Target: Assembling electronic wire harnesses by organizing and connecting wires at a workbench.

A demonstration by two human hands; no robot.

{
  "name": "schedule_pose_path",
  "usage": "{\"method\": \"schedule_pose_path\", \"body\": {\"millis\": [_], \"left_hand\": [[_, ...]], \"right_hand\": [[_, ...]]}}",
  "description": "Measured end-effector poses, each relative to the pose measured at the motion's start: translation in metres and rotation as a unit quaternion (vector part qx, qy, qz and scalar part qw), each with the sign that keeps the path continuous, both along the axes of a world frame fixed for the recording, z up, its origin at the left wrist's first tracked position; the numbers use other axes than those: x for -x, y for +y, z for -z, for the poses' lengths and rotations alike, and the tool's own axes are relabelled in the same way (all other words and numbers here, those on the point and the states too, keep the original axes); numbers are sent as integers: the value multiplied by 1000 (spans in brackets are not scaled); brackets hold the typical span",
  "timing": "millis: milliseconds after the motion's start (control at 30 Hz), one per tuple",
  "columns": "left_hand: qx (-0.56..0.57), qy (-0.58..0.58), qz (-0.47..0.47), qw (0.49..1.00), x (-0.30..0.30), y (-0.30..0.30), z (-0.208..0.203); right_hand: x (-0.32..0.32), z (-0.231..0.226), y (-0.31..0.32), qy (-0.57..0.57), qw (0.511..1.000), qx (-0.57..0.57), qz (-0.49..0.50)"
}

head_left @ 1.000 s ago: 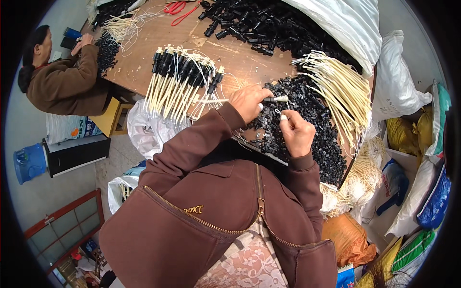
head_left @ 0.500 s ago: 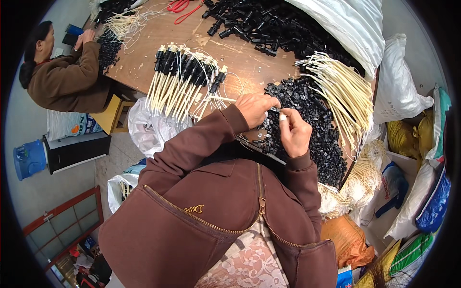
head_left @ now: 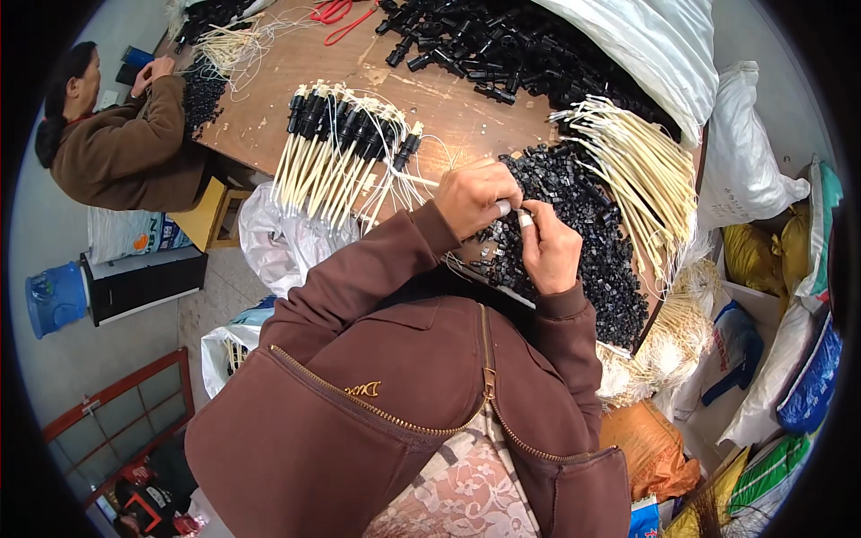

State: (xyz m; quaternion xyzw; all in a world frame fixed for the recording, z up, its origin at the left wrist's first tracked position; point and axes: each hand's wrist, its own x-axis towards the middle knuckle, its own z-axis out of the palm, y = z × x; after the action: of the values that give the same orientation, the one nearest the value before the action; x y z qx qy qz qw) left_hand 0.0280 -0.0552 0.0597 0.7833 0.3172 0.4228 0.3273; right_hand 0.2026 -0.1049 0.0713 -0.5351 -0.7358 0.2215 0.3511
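My left hand [head_left: 480, 195] and my right hand [head_left: 550, 248] meet fingertip to fingertip above a heap of small black plastic pieces [head_left: 587, 255]. Both are closed in a pinch; white wraps cover the thumb tips. A cream cord [head_left: 417, 179] enters my left fist from the left. Whatever is pinched between the fingertips is too small and covered to make out. Left of my hands lies a row of black connectors [head_left: 345, 123] on cream cords, with thin white wires looping over them. A bundle of loose cream cords [head_left: 632, 175] rests right of the heap.
On the brown table [head_left: 305, 54], a pile of black connector shells [head_left: 484, 49] lies at the back beside a white sack [head_left: 641, 45]. Red-handled scissors [head_left: 332, 11] are at the far edge. Another person [head_left: 126, 134] works at far left. Stuffed sacks [head_left: 744, 152] crowd the right.
My left fingers have curled and rolled slightly at the pinch point. My right thumb and fingers have shifted a little. The other person's hands have moved slightly.
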Motion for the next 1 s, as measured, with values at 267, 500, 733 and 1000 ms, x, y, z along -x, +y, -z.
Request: {"method": "schedule_pose_path", "body": {"millis": [267, 500, 733, 1000], "left_hand": [[27, -61, 53, 996, 4, -2, 7], [25, 208, -217, 954, 66, 2, 24], [46, 215, -161, 962, 28, 23, 48], [-5, 201, -197, 959, 16, 44, 46]], "right_hand": [[5, 6, -15, 119, 989, 88, -11], [-9, 22, -13, 213, 958, 184, 47], [-5, 32, -7, 219, 948, 228, 41], [-15, 27, 2, 256, 926, 269, 66]]}}
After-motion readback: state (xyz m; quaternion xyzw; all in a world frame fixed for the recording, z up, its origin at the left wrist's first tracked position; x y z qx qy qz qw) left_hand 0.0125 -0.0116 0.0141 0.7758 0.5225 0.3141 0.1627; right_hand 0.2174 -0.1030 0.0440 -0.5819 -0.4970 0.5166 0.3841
